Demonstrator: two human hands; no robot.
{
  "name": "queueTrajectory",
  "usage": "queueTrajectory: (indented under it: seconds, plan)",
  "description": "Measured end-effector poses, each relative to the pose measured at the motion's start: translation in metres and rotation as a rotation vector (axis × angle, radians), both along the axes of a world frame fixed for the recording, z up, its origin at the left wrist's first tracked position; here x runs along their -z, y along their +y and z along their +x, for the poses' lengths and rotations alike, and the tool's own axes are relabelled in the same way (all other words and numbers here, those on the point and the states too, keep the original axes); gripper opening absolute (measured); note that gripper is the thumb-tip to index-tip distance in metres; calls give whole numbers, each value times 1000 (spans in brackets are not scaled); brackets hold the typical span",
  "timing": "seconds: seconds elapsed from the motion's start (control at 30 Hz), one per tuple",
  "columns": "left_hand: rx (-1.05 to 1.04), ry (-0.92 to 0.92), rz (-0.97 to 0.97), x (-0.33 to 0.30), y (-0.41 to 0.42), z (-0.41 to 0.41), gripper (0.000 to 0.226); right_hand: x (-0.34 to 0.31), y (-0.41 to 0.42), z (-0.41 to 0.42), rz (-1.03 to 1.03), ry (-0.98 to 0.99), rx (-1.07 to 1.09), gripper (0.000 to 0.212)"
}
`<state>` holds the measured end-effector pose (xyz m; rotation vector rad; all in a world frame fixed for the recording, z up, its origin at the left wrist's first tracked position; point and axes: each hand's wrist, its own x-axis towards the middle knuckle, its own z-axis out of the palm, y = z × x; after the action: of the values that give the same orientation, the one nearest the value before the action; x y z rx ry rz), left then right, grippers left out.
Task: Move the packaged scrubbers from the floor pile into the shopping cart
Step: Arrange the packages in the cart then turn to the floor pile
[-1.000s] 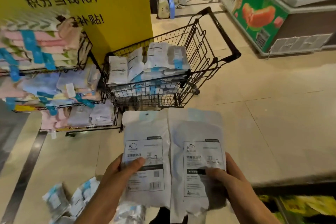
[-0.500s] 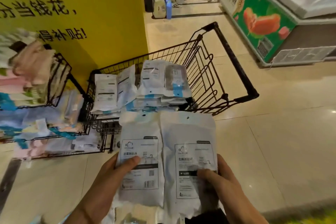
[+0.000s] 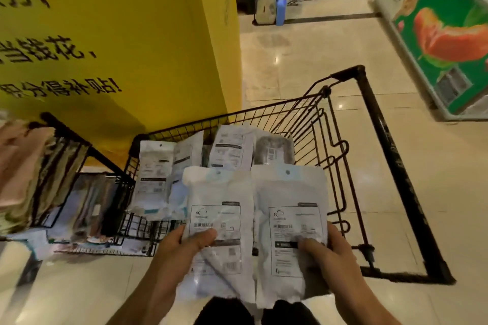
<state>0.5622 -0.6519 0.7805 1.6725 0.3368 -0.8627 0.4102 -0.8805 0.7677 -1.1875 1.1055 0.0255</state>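
Head view looks down on two hands, each gripping a flat white packaged scrubber. The left hand [image 3: 182,250] is closed on the left package [image 3: 219,232], its thumb pressed across the printed label on the front and the other fingers hidden behind the pouch. The right hand [image 3: 327,253] is closed the same way on the right package [image 3: 290,229], thumb on the label's dark stripe, the rest of the fingers wrapped round the pouch's right edge. The two pouches hang side by side, edges touching or nearly so, label sides up, hang-holes at the far end away from the fingers. Just beyond the fingertips, past the far ends of the held pouches, sits the black wire shopping cart [image 3: 330,155], its near rim under the pouches and its handle bar running off to the right of the right hand. Inside the cart, beyond the thumbs, lies a stack of scrubber packages [image 3: 155,174], some propped upright. To the left of the left hand stands a wire rack of folded cloths [image 3: 23,166], and behind the cart a yellow pillar [image 3: 132,34] with black lettering. Far right of the right hand is a chest freezer [image 3: 449,39] on the glossy tiled floor [image 3: 303,60].
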Motion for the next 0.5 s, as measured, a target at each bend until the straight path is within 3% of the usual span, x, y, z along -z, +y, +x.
queueTrajectory:
  seconds: [0.17,0.33,0.5]
  plan:
    - [3,47,21,11,-40,48,22,25,-32,51,-24,13,58,38]
    - [93,-18,75,30,-74,110,19,45,-44,101,-85,24,119,34]
    - [193,3,106,50,-103,172,41,54,-63,147,-150,67,151,35]
